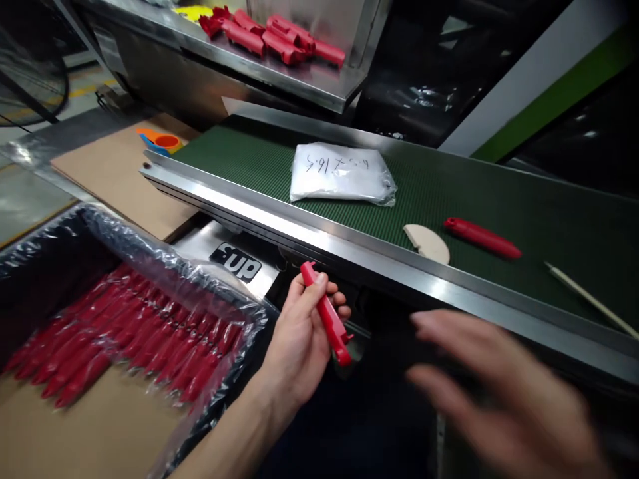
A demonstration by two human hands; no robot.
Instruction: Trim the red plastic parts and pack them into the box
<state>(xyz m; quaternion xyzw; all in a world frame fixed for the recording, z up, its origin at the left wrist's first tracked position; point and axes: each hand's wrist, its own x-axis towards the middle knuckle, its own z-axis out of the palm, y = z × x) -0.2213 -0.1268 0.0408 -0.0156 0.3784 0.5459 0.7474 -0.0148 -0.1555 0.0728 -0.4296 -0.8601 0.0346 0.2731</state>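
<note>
Green conveyor belt (424, 189) beyond the left fingers (340, 297). Grasps 1 red plastic casing (329, 316) in left hand (303, 336), thumb (315, 290) across, likely for steadiness; holds blurred right hand (504, 392) unclenched.

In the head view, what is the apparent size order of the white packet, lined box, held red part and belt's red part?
Lined box
White packet
Held red part and belt's red part: too alike to rank, held one looking nearer

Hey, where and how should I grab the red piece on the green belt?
Probably pinch the red piece across its middle, from above with your right hand: it's long and narrow, lies lengthwise, and the metal rail edges the near side.
</note>
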